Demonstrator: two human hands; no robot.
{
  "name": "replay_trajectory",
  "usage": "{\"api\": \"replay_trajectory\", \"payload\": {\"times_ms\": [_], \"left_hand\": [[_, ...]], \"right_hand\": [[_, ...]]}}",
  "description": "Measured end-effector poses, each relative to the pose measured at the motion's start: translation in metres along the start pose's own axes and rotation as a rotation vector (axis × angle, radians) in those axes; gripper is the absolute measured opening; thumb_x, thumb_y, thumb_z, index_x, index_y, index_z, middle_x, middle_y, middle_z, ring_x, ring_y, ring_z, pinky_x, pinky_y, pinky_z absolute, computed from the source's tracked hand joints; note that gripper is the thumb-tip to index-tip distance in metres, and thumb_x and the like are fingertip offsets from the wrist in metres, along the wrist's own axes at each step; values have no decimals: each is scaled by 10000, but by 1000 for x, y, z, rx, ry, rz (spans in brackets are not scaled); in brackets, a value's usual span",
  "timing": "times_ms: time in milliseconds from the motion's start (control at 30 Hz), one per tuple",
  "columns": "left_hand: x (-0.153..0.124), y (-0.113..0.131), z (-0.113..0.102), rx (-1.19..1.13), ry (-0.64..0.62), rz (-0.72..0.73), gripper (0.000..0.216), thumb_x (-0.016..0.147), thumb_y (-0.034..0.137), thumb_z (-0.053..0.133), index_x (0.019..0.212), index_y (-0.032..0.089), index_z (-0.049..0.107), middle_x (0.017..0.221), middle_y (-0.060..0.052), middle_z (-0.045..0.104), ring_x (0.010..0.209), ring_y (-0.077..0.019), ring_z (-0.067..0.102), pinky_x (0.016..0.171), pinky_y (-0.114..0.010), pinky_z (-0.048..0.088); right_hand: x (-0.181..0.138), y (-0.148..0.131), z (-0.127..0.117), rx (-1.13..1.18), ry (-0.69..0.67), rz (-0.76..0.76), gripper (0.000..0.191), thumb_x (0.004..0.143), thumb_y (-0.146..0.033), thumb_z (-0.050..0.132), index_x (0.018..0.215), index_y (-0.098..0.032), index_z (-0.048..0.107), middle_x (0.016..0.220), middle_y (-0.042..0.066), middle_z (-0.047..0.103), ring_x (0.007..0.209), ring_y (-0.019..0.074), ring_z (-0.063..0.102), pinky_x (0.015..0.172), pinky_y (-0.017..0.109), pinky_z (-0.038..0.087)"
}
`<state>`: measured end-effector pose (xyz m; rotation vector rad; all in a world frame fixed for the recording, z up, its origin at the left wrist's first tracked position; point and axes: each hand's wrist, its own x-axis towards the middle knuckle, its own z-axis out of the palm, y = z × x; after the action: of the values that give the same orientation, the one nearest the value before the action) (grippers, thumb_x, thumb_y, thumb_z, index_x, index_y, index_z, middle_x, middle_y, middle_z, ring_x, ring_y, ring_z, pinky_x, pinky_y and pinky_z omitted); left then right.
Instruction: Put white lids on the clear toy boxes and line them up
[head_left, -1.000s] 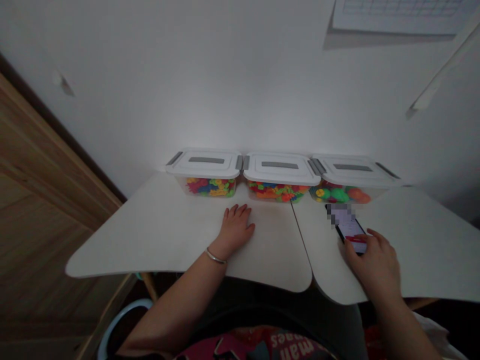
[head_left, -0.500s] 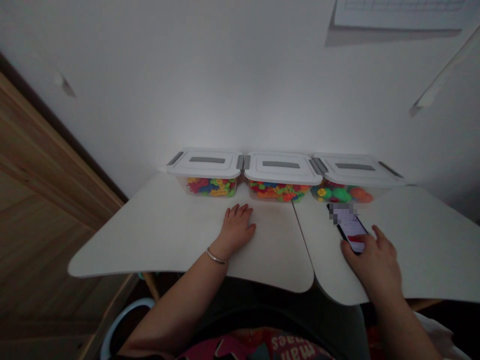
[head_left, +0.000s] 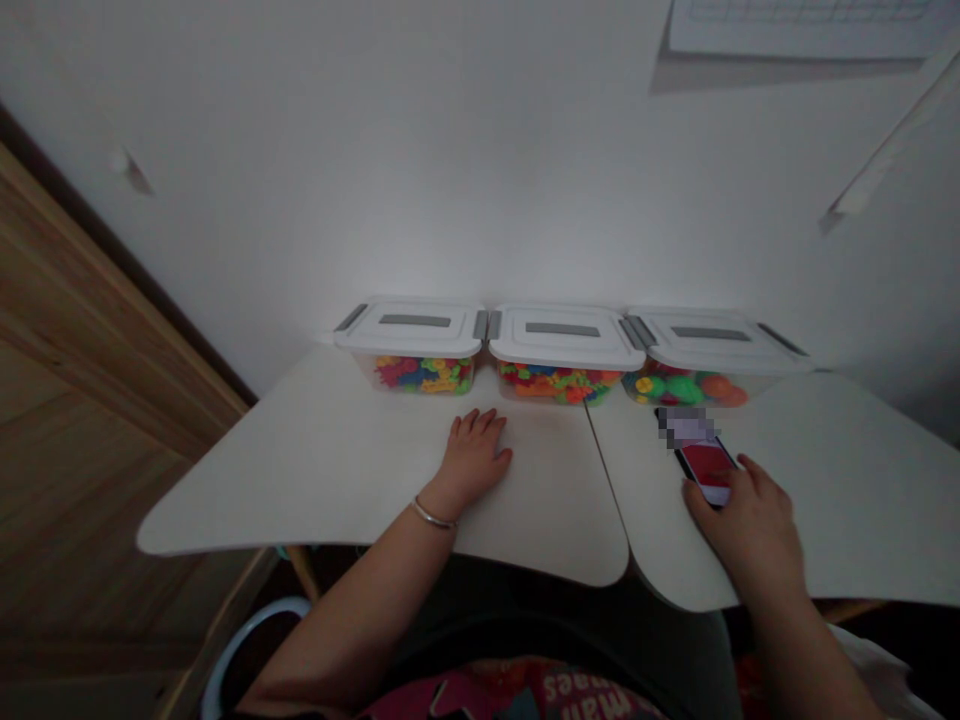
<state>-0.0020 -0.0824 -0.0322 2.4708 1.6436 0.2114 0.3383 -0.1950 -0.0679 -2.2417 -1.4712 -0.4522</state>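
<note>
My left hand (head_left: pixel 474 458) lies flat on the white table (head_left: pixel 300 480), fingers spread, with nothing in it and a silver bangle (head_left: pixel 433 514) on the wrist. On the right, a smartphone (head_left: pixel 709 465) rests face up, a red block lit on its screen and its upper part blurred out. Over the phone's near end is my right hand (head_left: pixel 757 525), fingers apart. Its thumb is by the lower left edge and a fingertip is at the lower screen. Whether that fingertip presses the glass, I cannot tell.
Three lidded clear boxes stand along the wall: a left box (head_left: pixel 424 375) and a middle box (head_left: pixel 559 383) with colourful small pieces, and a right box (head_left: pixel 686 388) with rounder toys. A seam (head_left: pixel 606 470) divides the tabletops. A wooden panel (head_left: pixel 90 420) is at left.
A large red block has appeared on the phone's screen, where a small red strip showed before. My right fingers have drawn in slightly. My left hand stays still.
</note>
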Motion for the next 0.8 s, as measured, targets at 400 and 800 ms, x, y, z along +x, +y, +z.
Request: {"api": "replay_trajectory", "payload": {"times_ms": [400,800], "left_hand": [[0,-1,1,-14,8,1,579,946,344,485,1498,172,455,1609,-82,398,1497,-341,302,1251,-544,197],[-1,0,0,-14,17,8,575,942,338,490,1489,162,463,1602,-91,408,1493,-336,310,1249,-544,203]], "right_hand": [[0,2,3,0,25,-11,477,839,-512,458,1015,-106,635,1366,272,556,1227,426,543,1019,519,472],[0,7,8,1,42,-33,439,851,-511,457,1001,-134,624,1352,264,564,1232,394,546,1009,509,468]]}}
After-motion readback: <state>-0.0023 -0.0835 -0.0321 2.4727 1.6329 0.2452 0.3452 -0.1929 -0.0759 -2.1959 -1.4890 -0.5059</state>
